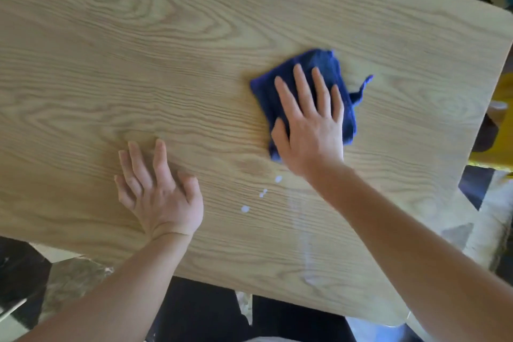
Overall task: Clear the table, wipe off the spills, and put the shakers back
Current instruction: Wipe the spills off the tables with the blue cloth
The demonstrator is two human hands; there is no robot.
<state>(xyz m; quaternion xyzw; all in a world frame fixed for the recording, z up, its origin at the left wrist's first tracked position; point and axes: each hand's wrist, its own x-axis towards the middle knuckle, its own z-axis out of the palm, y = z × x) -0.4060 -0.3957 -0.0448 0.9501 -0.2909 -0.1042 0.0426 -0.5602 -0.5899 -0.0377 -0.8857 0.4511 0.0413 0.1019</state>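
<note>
The right hand [311, 125] presses flat, fingers straight and spread, on the blue cloth [327, 69], which lies under them on the table [138, 50]. The left hand [158, 189] rests on bare wood, fingers relaxed, with white drops [262, 193] between the hands.

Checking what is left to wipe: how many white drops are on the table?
3, in a diagonal line between the hands: one just below the right wrist, one in the middle, one lowest. More may hide under the blue cloth.

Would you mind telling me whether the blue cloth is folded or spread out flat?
Folded: the blue cloth sits bunched in a thick pad under the flat right hand, one corner trailing loose.
</note>
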